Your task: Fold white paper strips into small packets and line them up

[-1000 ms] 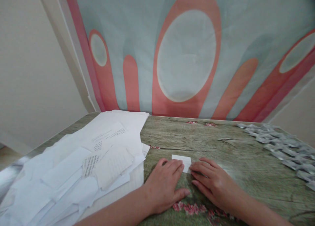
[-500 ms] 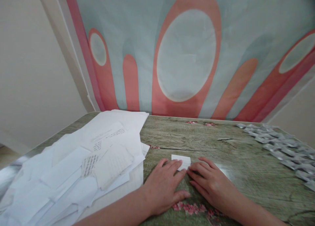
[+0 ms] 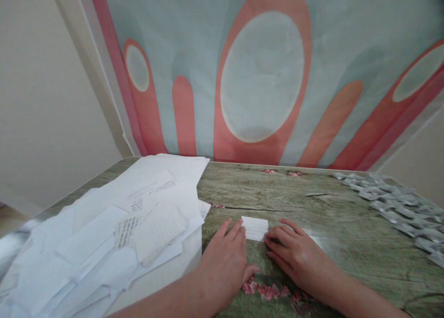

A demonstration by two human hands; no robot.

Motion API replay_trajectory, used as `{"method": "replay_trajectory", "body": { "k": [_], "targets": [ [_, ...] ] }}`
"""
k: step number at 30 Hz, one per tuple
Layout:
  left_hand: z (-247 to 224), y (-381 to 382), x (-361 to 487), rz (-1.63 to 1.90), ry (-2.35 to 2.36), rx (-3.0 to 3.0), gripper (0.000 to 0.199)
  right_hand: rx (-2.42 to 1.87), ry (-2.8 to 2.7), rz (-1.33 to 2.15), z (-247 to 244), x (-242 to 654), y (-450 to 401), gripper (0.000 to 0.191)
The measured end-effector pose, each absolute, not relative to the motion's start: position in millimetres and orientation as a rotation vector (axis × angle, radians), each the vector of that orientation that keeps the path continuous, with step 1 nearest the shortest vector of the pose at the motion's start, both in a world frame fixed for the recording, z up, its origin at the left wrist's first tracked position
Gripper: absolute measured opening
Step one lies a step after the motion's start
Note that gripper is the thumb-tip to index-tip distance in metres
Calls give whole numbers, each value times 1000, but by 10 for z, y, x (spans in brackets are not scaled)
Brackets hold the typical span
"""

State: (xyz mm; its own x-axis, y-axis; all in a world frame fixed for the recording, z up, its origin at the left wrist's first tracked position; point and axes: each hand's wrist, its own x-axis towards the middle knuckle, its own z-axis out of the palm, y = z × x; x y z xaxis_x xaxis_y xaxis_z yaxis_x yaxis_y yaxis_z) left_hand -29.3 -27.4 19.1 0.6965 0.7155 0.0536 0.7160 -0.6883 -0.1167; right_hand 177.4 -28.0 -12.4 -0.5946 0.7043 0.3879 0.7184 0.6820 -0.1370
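Note:
A small white piece of paper (image 3: 255, 228) with faint lines of print lies flat on the wood-patterned table. My left hand (image 3: 227, 251) rests at its left edge, fingers stretched out and fingertips touching the paper, the thumb pointing right. At the lower right corner of the paper is my right hand (image 3: 294, 253). Its fingers are slightly bent, with the index finger apart from the others, and the fingertips meet the paper's edge. The right thumb is mostly hidden.
A spread heap of white sheets and torn paper pieces (image 3: 104, 244), some printed, covers the table's left side. Rows of folded grey-white pieces (image 3: 398, 207) lie along the right. Behind the table (image 3: 263, 188) hangs a red and grey-blue patterned backdrop (image 3: 204, 31).
My left hand has drawn back leftward off the paper, from across its lower part to its left edge, so more of the print shows. The right hand has hardly moved.

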Motion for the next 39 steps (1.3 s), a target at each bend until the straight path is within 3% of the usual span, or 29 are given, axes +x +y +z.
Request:
{"method": "replay_trajectory", "body": {
  "k": [14,19,39],
  "targets": [
    [239,-197,-284,-113,-1312,-2714,40,-1076,-2490,-57,-93,1740,-301,19],
    [89,-158,-264,-274,-1082,-2811,24,-1101,-2444,-6,-109,1694,-344,19],
    [-54,-21,-331,-339,-911,-2999,22,-776,-2579,-312,-75,1751,-372,29]
  ]
}}
